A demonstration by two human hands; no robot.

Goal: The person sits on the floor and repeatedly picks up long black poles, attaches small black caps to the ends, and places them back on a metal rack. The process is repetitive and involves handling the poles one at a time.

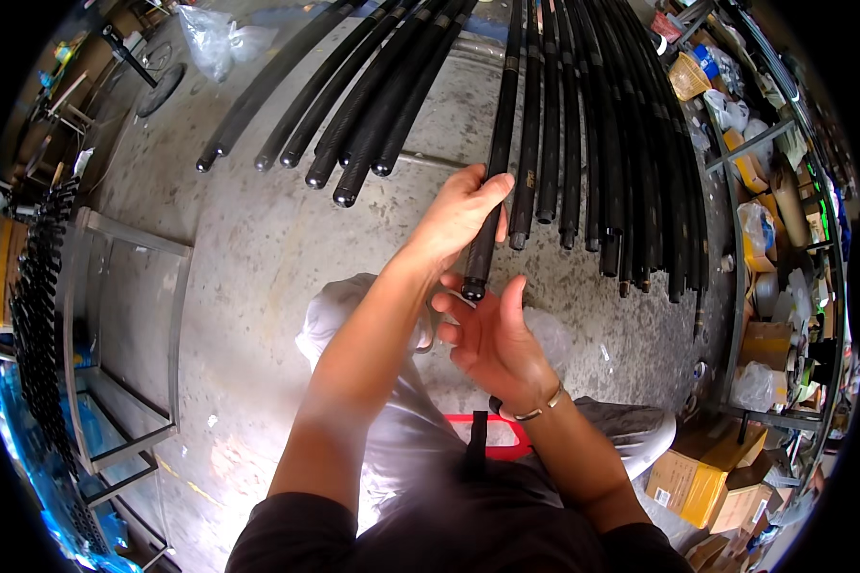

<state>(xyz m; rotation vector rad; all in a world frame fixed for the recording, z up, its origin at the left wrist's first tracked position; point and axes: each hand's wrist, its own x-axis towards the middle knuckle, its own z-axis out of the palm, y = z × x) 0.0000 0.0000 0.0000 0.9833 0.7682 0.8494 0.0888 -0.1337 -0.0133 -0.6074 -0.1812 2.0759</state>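
The long, round, shiny black pole point(503, 115) sits between other black poles point(359, 170), and the left hand point(461, 208) wraps its fingers around it near the end. The right hand point(500, 336) has its fingers apart just below the tip. It looks stiff and maybe slippery, so wrapping it there seems best.

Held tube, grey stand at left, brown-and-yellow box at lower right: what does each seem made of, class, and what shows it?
Tube: possibly carbon fibre, perhaps coated metal; black, with a soft sheen.
Stand: likely bare steel; grey, dull shine, flat-sided bars.
Box: most likely cardboard; matte brown sides, thin flaps.
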